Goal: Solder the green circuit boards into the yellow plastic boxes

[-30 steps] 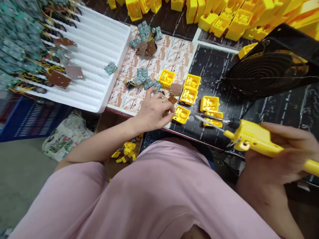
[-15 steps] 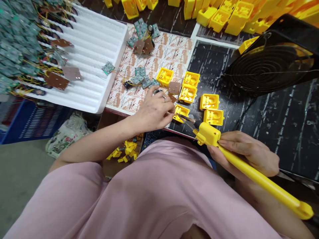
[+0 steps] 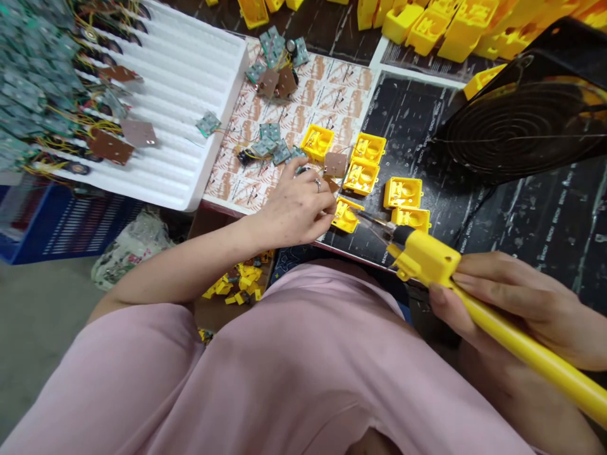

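My left hand, a ring on one finger, has its fingers bent and closed at the left edge of a small open yellow plastic case; the fingertips are partly hidden. My right hand grips a yellow soldering iron by its long handle. Its metal tip points left at that case, and a thin wire runs beside it. A brown circuit board lies just beyond my left fingers. Nearby are further open yellow cases, one case behind the hand and another case to the right.
Green circuit boards lie on the patterned sheet, with a second cluster of boards farther back. A ridged white foam tray carries many wired boards at left. A black fan stands at right. Yellow housings are piled behind.
My right hand has drawn the soldering iron to the right, and its tip sits farther from my left fingers. The case by my left hand has turned slightly. The left hand has barely moved.
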Demonstrator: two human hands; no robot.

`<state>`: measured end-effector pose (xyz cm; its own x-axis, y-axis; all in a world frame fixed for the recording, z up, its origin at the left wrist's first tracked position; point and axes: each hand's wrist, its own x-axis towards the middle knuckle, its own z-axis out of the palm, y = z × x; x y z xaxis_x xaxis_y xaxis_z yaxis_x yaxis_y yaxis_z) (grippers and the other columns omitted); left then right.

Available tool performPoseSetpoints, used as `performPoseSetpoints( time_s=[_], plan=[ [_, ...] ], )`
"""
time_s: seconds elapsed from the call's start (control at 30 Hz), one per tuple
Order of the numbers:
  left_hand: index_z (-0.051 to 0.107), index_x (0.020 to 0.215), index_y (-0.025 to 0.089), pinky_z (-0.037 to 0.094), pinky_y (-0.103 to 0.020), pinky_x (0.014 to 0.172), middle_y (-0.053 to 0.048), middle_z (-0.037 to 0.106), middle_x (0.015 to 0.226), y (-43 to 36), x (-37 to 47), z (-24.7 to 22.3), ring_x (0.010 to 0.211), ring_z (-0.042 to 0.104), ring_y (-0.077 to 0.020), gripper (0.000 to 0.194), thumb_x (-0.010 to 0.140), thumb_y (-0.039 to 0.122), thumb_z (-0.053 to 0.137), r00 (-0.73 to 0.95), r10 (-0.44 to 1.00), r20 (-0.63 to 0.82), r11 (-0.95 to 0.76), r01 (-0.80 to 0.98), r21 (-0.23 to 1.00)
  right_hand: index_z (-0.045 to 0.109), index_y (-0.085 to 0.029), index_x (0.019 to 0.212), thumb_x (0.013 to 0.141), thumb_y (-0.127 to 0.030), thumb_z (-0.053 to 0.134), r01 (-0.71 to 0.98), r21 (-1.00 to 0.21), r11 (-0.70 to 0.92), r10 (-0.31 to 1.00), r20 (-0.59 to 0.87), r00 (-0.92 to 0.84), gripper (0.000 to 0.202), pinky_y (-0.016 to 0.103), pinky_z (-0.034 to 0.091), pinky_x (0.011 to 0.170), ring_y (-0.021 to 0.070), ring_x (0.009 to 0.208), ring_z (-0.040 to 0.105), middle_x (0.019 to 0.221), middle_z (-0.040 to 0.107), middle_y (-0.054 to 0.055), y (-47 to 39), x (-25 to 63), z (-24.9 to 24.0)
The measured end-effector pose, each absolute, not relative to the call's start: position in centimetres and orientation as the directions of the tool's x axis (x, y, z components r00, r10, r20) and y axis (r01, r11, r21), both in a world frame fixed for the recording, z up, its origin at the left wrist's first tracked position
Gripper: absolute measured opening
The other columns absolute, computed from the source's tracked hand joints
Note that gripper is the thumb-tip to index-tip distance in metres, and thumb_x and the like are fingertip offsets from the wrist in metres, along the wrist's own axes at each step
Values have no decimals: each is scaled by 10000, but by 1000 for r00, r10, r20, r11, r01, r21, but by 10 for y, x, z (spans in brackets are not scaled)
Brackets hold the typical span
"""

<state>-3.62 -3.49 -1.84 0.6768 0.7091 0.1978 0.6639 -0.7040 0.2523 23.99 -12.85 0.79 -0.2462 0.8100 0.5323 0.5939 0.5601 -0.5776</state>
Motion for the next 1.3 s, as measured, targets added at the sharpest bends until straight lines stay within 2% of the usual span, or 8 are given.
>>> performPoseSetpoints(
  time_s=[0.17,0.33,0.53,0.63,0.77,0.93,1.1,1.3],
  plan=[
    [682,756,206,395,-526,1093,-18,679,769,-35,-37,-19,883,570,-205,238,898,257,498,685,695,218,-719,659,222,662,-274,922,819,-180,768,547,-576,608,776,578,-254,176,238,518,486,133,593,661,746,695,-26,-130,242,-1],
    [663,768,202,429,-509,1050,-30,682,797,-37,-34,-21,918,594,-224,205,882,261,504,670,700,246,-714,665,219,723,-283,1054,729,-177,856,591,-602,537,795,596,-116,367,247,491,442,150,604,674,779,728,-25,-129,232,-4],
    [630,1077,216,512,-351,884,-57,696,1051,-30,-60,-7,956,635,-189,277,956,418,483,294,892,344,-445,702,555,566,-321,1421,689,-198,896,551,-605,574,719,694,13,812,220,536,445,131,645,711,1230,711,58,-125,228,-13],
    [634,867,218,499,-344,840,-44,669,853,-27,-73,-8,855,639,-186,404,1009,496,376,174,936,305,-318,789,525,594,-305,1393,653,-180,915,551,-595,585,717,697,-9,816,220,564,472,133,633,713,1217,725,63,-122,230,-16],
    [666,760,203,473,-332,775,-41,682,761,-31,-62,-19,781,631,-200,439,897,597,526,161,980,114,-194,884,426,606,-291,1380,674,-164,895,571,-550,609,686,727,-32,774,223,584,503,128,585,699,1126,765,59,-118,229,-17],
    [686,814,196,438,-294,684,-16,714,752,-39,-42,-27,715,642,-178,184,798,363,610,62,998,-21,-42,858,511,647,-297,1328,650,-172,908,550,-576,604,688,725,4,737,227,593,501,135,580,699,1081,781,40,-115,231,-22],
    [692,930,188,496,-282,732,-16,742,821,-47,-51,-30,775,684,-169,196,856,324,571,13,997,78,-61,748,661,700,-296,1258,659,-146,891,562,-597,572,699,714,46,647,217,594,525,129,573,692,977,793,21,-117,240,-27],
    [744,1082,192,511,-364,922,-35,780,915,-52,-60,-43,956,690,-223,254,896,283,598,16,961,276,-174,810,560,724,-278,1219,650,-119,886,536,-634,557,720,691,69,613,202,537,457,131,579,693,940,791,15,-116,239,-27]
  ],
)
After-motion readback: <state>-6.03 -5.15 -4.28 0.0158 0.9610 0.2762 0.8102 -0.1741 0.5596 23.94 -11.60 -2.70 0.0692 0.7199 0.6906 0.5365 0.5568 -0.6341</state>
